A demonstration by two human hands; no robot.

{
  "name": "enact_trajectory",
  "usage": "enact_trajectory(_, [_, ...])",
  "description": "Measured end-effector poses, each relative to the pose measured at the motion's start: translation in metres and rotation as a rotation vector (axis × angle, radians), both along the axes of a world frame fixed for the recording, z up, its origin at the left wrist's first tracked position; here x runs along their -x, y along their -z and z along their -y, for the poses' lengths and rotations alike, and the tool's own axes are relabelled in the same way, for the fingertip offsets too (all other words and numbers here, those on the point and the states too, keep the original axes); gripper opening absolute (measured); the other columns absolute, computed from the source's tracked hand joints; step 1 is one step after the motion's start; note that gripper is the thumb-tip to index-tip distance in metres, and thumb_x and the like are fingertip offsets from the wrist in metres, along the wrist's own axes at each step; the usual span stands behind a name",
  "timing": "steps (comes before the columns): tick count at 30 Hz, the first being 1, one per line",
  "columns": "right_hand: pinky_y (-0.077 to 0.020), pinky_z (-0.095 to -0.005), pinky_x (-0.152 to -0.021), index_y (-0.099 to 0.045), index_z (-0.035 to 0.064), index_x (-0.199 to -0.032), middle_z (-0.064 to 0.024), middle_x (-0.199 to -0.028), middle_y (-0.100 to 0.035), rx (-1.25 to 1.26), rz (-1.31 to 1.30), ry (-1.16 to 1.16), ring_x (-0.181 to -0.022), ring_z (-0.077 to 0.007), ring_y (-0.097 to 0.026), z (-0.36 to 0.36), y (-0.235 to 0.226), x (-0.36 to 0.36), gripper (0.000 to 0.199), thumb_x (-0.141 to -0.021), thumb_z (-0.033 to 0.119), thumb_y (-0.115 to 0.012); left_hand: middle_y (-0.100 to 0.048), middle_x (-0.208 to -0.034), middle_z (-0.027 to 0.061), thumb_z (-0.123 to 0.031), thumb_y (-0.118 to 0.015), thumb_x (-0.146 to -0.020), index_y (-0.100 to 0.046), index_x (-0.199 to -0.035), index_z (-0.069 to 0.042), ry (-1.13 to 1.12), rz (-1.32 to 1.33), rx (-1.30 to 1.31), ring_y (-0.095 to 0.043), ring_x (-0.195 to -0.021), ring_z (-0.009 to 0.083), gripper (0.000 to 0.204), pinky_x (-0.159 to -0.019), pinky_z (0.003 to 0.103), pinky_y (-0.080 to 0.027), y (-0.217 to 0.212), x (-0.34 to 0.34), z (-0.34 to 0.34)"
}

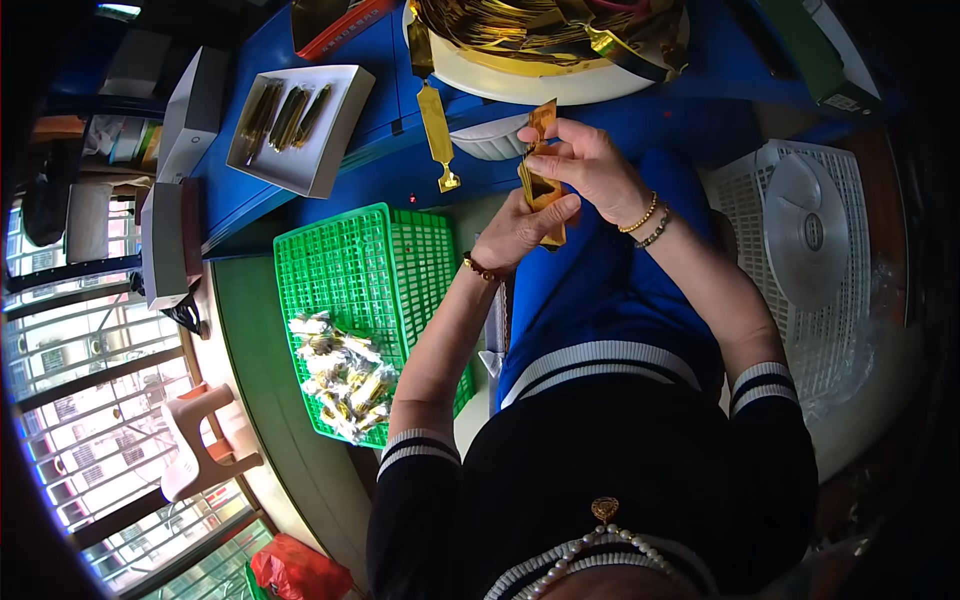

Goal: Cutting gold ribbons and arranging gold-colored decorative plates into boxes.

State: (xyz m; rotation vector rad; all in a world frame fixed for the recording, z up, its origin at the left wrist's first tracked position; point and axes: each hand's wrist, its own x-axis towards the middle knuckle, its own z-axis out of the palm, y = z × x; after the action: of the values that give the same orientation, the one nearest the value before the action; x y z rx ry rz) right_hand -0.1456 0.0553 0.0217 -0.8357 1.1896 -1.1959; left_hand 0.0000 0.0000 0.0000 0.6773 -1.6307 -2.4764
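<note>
Two hands (560, 190) on one gold wrapper (541, 186)

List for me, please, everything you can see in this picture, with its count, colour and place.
gold wrapper: one, gold, held between both hands
green crate: one, green, left of the hands
wrapped pieces: a heap, gold and white, in the crate's near end
white tray: one, white, upper left on the blue surface, holding dark gold sticks
gold foil pile: one, gold, on a white round tray at the top
white fan: one, white, at right
plastic stool: one, pale, lower left
left hand: one, under the wrapper
right hand: one, pinching the wrapper's upper part
</note>
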Motion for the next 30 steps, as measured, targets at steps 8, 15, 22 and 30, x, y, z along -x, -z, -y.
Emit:
enact_trajectory(8, [-0.0464,-0.0287,-0.079,-0.051,-0.0001,-0.115,-0.0115,-0.1,-0.061,0.453,-0.642,0.275,-0.091,-0.0178,-0.058,0.001,0.016,-0.014,0.038,-0.08,0.008,-0.063,-0.057,-0.067,0.0044,-0.016,-0.045,-0.091,-0.051,-0.101,-0.004,-0.358,0.032,0.037,-0.05,-0.053,0.0079,0.016,-0.047,0.02,-0.038,-0.011,-0.001,-0.013])
enact_trajectory(15, [-0.0359,-0.0386,-0.096,-0.049,0.0071,-0.121,-0.0131,-0.127,-0.044,0.765,-1.187,0.506,-0.122,-0.0289,-0.037,-0.011,-0.006,0.003,0.057,-0.069,0.008,-0.071,-0.057,-0.076,0.0051,-0.018,-0.042,-0.092,-0.053,-0.098,-0.006,-0.33,0.143,-0.257,-0.056,-0.062,0.014,0.017,-0.053,0.024,-0.043,-0.003,-0.012,-0.007])
enact_trajectory(22, [-0.032,-0.0384,-0.101,-0.068,0.0131,-0.083,-0.0029,-0.127,-0.048,0.925,-1.381,-0.119,-0.126,-0.025,-0.034,0.012,-0.004,0.014,0.013,-0.071,0.014,-0.063,-0.057,-0.077,0.0057,-0.019,-0.044,-0.092,-0.052,-0.097,-0.003,-0.194,0.049,-0.219,-0.057,-0.066,0.0149,0.019,-0.059,0.025,-0.045,-0.009,-0.009,-0.005])
enact_trajectory(30, [-0.0331,-0.0381,-0.098,-0.061,0.0133,-0.105,-0.0084,-0.125,-0.048,0.952,-1.261,0.19,-0.12,-0.0262,-0.041,-0.003,0.0,0.009,0.04,-0.066,0.014,-0.072,-0.061,-0.07,0.0069,-0.018,-0.041,-0.093,-0.055,-0.089,-0.003,-0.307,0.067,-0.127,-0.052,-0.051,0.0091,0.02,-0.047,0.021,-0.041,0.002,-0.011,0.001])
